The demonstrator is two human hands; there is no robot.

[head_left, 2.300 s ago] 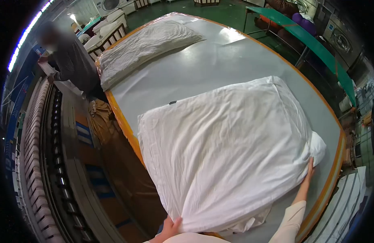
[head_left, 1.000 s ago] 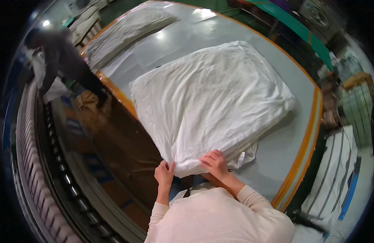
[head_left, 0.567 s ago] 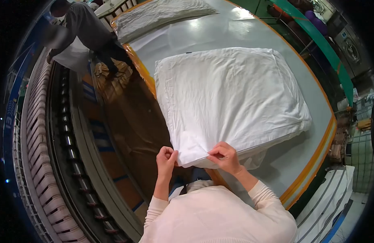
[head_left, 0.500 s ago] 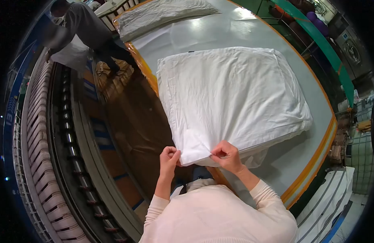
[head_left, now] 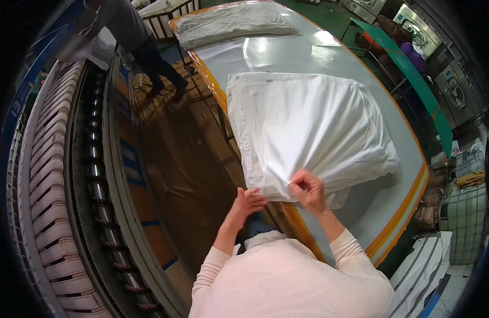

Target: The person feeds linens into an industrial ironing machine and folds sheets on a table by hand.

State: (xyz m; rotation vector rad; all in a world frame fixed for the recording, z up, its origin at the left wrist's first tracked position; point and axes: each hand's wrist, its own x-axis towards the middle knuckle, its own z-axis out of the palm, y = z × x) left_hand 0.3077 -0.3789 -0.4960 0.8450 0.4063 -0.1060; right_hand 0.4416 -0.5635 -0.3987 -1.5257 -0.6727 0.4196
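A stack of white linen (head_left: 308,127) lies on the grey-topped table in front of me, with creases fanning out from its near edge. My right hand (head_left: 309,192) is closed in a pinch on the top white cloth near that edge, and the fabric is drawn into folds there. At the stack's near left corner is my left hand (head_left: 245,204), its fingers stretched out beside the cloth edge. Whether its fingertips touch the fabric is hard to make out.
Another white linen pile (head_left: 236,24) lies at the table's (head_left: 361,212) far end. On the left runs a long machine with pale belts (head_left: 54,175) and a shiny roller (head_left: 99,175). A co-worker (head_left: 128,32) stands there holding white cloth. Washing machines (head_left: 454,90) stand at right.
My left hand has let go of the cloth corner and its fingers have opened. My right hand keeps its pinch and has moved slightly forward. The view has shifted, and the co-worker's posture differs.
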